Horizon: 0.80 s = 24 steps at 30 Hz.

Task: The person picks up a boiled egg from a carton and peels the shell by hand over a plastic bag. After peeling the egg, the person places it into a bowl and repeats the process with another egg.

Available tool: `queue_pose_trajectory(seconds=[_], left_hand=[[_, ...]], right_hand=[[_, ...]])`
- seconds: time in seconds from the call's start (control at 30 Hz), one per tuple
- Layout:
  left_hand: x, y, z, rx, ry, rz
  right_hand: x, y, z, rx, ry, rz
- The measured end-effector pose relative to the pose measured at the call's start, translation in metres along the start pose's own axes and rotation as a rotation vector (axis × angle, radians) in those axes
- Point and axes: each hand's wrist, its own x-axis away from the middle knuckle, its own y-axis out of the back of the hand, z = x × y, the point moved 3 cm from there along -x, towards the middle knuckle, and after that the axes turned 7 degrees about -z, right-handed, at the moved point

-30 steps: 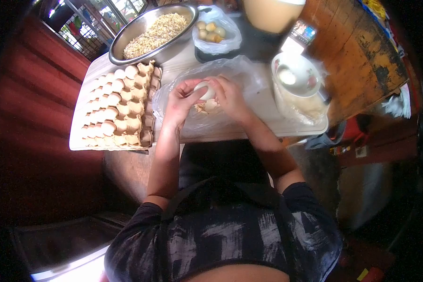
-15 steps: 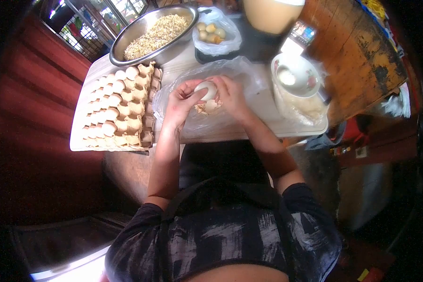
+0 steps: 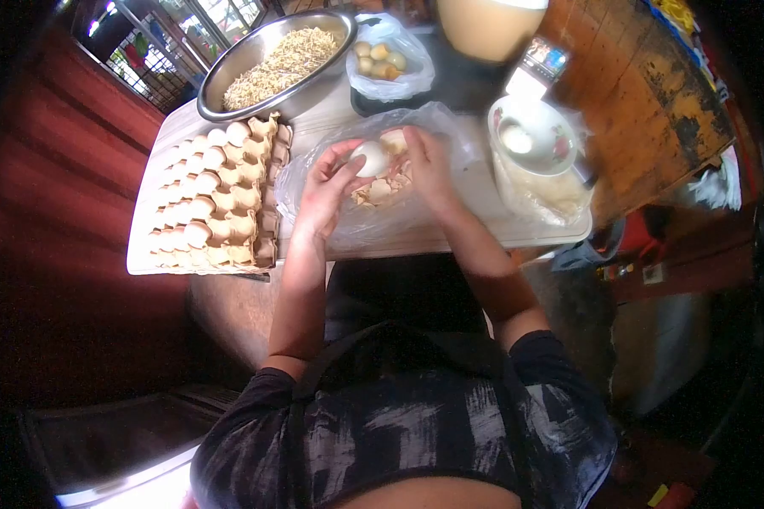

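Observation:
My left hand (image 3: 325, 185) is closed around a white egg (image 3: 369, 159), whose smooth side shows between thumb and fingers. Just to the right, my right hand (image 3: 428, 163) pinches a piece of eggshell (image 3: 394, 139) by the egg's upper right side. Below both hands, broken eggshell pieces (image 3: 380, 192) lie on a clear plastic bag (image 3: 314, 204) spread over the table. A cardboard egg tray (image 3: 244, 225) stands left of my left hand, with several eggs (image 3: 202, 208) in its cups.
A metal basin (image 3: 208, 97) of pale shredded material stands at the back left. Beside it, a plastic bag (image 3: 412, 85) holds several brownish eggs. On the right, a flowered bowl (image 3: 556, 157) with a white egg inside rests on another bag. Behind is a large tan container (image 3: 488, 30).
My right hand has drawn slightly away from the egg with a shell piece in its fingers. More of the egg's white surface shows, and my left hand stays nearly in place.

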Motion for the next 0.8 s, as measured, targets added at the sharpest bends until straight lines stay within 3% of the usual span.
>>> queue_pose_trajectory(seconds=[0.27,0.33,0.47,0.53,0.57,0.63,0.67,0.73,0.77,0.8], left_hand=[[-0.001,0.01,0.009,0.238,0.155,-0.01],[-0.001,0.011,0.013,0.292,0.171,-0.021],[-0.004,0.014,0.016,0.23,0.172,-0.079],[-0.007,0.016,0.013,0.073,0.016,-0.174],[-0.006,0.016,0.013,0.073,0.016,-0.174],[-0.001,0.011,0.002,-0.063,-0.118,-0.24],[-0.002,0.012,0.004,-0.065,-0.117,-0.241],[-0.004,0.011,0.003,-0.161,-0.289,-0.184],[-0.004,0.01,0.005,-0.161,-0.289,-0.186],[-0.002,0.005,0.002,-0.302,-0.422,-0.202]], right_hand=[[-0.008,0.004,-0.018,-0.058,-0.04,-0.008],[-0.004,0.002,-0.003,-0.28,-0.222,0.004],[-0.001,0.005,0.006,-0.338,-0.295,-0.033],[-0.004,0.008,0.005,-0.03,-0.107,-0.057],[-0.004,0.007,0.002,-0.031,-0.107,-0.056],[0.001,-0.003,0.015,0.355,0.352,-0.027],[0.001,-0.004,0.014,0.354,0.35,-0.027],[0.002,-0.008,0.018,0.453,0.594,-0.056],[0.002,-0.007,0.018,0.453,0.594,-0.054],[0.001,-0.006,0.015,0.408,0.458,-0.006]])
